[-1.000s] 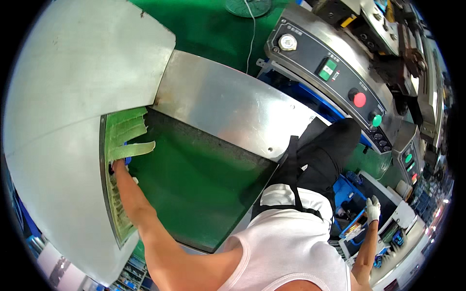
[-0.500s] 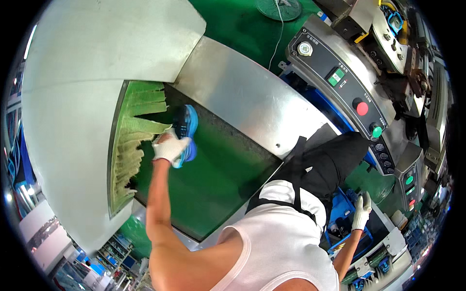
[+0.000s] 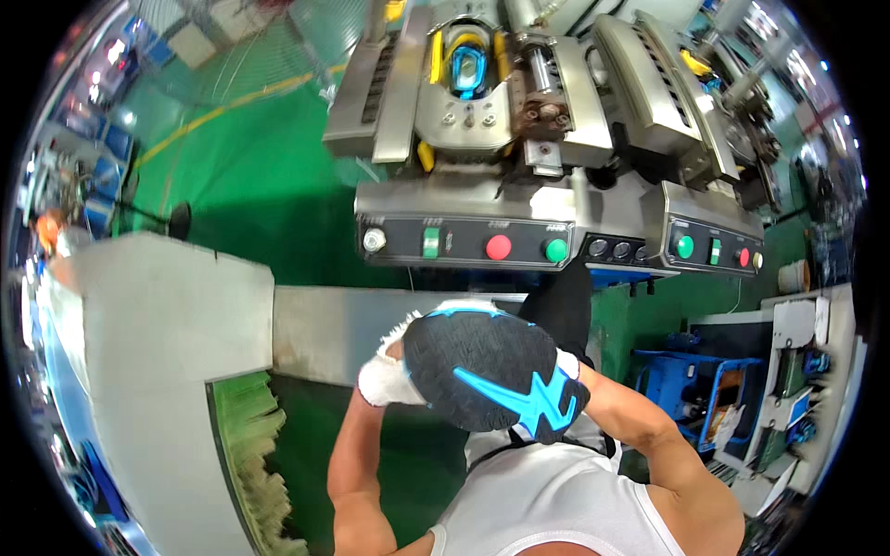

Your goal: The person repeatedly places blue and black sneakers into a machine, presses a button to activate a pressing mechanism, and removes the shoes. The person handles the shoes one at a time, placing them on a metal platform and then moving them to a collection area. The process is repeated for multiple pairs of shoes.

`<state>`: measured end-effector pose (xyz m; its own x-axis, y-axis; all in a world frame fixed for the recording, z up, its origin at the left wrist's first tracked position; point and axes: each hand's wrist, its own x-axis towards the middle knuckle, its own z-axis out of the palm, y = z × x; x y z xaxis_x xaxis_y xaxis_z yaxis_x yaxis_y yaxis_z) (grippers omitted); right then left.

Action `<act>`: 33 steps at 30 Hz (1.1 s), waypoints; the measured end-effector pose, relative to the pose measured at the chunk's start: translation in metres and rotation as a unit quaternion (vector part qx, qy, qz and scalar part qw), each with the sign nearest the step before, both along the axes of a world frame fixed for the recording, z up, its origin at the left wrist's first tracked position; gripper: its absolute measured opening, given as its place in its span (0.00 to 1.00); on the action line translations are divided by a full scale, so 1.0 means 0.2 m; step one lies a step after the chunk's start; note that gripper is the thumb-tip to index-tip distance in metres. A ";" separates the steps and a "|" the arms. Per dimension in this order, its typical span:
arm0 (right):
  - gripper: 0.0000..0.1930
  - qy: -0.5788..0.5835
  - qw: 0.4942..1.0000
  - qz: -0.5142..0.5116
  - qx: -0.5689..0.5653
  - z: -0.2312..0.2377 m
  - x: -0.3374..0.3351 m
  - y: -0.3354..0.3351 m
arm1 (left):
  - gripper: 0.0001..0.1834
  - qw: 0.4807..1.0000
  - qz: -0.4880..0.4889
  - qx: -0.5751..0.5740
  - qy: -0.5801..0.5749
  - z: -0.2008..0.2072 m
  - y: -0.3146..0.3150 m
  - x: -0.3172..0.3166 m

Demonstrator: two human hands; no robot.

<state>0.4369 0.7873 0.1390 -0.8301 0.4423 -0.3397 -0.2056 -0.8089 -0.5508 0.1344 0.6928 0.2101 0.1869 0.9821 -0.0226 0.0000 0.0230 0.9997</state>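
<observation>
A shoe (image 3: 477, 366) is held up close in front of my chest, its black sole with a bright blue zigzag turned toward me. My left hand (image 3: 387, 377), in a white knit glove, is closed on the shoe's left side, with the fingers partly behind it. At the opposite side, a little of my gloved right hand (image 3: 568, 363) shows against the shoe's edge; most of it is hidden behind the sole. The shoe's upper is out of sight.
To the left stands a pale machine housing (image 3: 167, 315) with a frayed green strip curtain (image 3: 250, 435) over a green belt. Ahead, a control panel (image 3: 464, 243) with coloured buttons fronts a metal press (image 3: 468, 120). A blue crate (image 3: 667, 380) is at the right.
The view has swung toward the press. The shoe has come from the belt by the curtain up to my chest, and my right hand has moved from the blue crate to the shoe.
</observation>
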 end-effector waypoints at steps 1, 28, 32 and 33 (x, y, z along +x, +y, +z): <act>0.17 0.001 1.000 -0.021 -0.010 0.07 0.00 0.03 | 0.39 0.999 -0.029 0.032 0.006 0.03 0.15 -0.02; 0.56 -0.014 0.914 -0.400 0.072 0.33 0.78 -0.01 | 0.44 0.778 0.295 0.139 0.537 0.69 2.18 -0.17; 0.32 -0.078 0.929 -0.362 0.003 0.36 0.71 0.05 | 0.35 0.770 0.354 0.234 0.476 0.79 1.39 -0.18; 0.26 -0.123 0.923 -0.360 0.058 0.34 0.68 0.08 | 0.34 0.784 0.368 0.203 0.458 0.75 1.20 -0.19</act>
<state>0.5727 0.8034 0.2074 -0.2110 0.8941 -0.3952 -0.5235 -0.4447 -0.7268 0.0971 0.9322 0.3604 -0.3452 0.7778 0.5253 0.8576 0.0341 0.5131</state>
